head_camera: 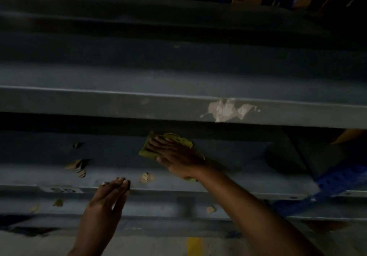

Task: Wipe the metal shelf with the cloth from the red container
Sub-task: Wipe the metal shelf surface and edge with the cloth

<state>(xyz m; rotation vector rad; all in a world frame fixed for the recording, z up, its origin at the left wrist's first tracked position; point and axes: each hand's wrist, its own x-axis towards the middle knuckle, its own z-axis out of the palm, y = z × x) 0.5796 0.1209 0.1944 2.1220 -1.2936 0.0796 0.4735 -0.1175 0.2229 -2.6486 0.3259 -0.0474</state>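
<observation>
A grey-blue metal shelf (119, 156) runs across the lower half of the dim view. A yellow-green cloth (146, 151) lies flat on its surface near the middle. My right hand (174, 156) presses down on the cloth with fingers spread, palm flat. My left hand (108, 198) rests on the shelf's front edge, fingers together, holding nothing. No red container is in sight.
An upper shelf beam (139, 105) with a torn white label (226, 109) overhangs the cloth. Scraps of torn brown paper (78, 167) stick to the lower shelf. A blue upright (335, 180) stands at the right. Cardboard boxes (246, 0) sit far behind.
</observation>
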